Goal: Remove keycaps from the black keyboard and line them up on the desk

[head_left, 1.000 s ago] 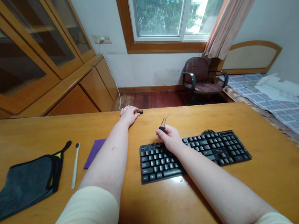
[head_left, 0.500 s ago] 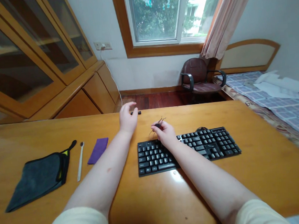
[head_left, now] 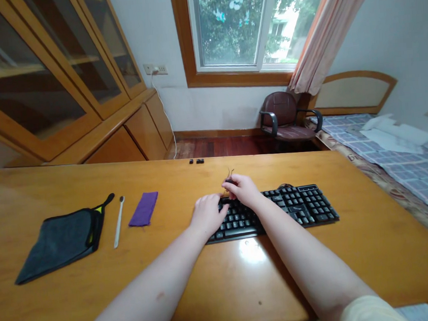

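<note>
A black keyboard [head_left: 302, 205] lies on the wooden desk in front of me. My left hand [head_left: 209, 214] rests over its left end with the fingers stretched across the keys, holding nothing that I can see. Above the upper rows is my right hand [head_left: 245, 190], pinching a small dark keycap puller [head_left: 231, 182] whose thin wires stick up past the fingers. The puller's lower end is partly hidden between my hands. Small black keycaps [head_left: 199, 161] sit at the desk's far edge.
Left on the desk [head_left: 195, 295] lie a purple cloth [head_left: 143, 209], a white toothbrush [head_left: 119, 225] and a dark grey cloth pouch [head_left: 66, 236]. Beyond the desk are a brown armchair [head_left: 284, 113], a bed [head_left: 375, 133] and a glass-fronted cabinet [head_left: 95, 115].
My left hand has come back from the keycaps at the far edge down onto the keyboard's left end. My right hand still grips the puller over the keyboard. The view has shifted slightly.
</note>
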{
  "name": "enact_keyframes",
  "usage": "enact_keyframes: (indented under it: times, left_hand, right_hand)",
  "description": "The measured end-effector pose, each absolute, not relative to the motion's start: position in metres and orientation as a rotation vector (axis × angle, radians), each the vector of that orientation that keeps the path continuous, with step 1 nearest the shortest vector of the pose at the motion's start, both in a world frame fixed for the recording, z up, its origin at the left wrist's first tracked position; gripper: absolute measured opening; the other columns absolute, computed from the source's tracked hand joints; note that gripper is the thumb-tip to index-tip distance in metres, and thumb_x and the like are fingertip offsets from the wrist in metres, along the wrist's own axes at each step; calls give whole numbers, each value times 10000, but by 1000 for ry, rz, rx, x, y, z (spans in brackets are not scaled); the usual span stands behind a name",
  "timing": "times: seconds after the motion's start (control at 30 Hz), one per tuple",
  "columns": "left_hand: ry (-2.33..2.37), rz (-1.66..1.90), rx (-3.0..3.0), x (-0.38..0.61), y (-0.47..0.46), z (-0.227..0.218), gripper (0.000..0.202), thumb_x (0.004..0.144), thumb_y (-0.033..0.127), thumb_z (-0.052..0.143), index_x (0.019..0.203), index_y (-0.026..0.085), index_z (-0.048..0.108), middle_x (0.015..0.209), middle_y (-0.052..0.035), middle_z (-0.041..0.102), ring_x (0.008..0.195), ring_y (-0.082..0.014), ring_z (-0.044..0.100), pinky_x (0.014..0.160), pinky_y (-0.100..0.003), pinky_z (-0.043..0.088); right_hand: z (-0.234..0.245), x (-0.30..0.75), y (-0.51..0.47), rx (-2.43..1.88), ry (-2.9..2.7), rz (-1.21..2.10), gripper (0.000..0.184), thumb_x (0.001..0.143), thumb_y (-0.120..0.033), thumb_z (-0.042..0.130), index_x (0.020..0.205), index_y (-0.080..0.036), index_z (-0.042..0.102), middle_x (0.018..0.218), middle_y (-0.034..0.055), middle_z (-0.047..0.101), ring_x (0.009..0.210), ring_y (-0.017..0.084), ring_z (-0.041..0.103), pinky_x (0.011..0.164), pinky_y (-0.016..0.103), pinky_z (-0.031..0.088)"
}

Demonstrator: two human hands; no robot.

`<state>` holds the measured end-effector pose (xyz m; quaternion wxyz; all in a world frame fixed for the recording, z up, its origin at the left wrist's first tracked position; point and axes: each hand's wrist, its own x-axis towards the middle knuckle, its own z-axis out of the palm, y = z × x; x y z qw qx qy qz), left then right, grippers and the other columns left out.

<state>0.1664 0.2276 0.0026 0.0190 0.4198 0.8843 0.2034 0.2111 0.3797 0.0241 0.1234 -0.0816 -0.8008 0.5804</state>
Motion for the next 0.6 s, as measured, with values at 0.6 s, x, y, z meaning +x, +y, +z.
enact_keyframes:
  times: [0.6]
  left_hand:
    - [2691,626,1276,163,229,10,290,843,454,445,919,245,631,907,-77,680,882,-248,621,777,-362,457]
  right_hand:
    - [10,209,382,76,-2555,1590,224,784,-360,606,721,-157,674,583,-8,604,546,117,572,578,230,447]
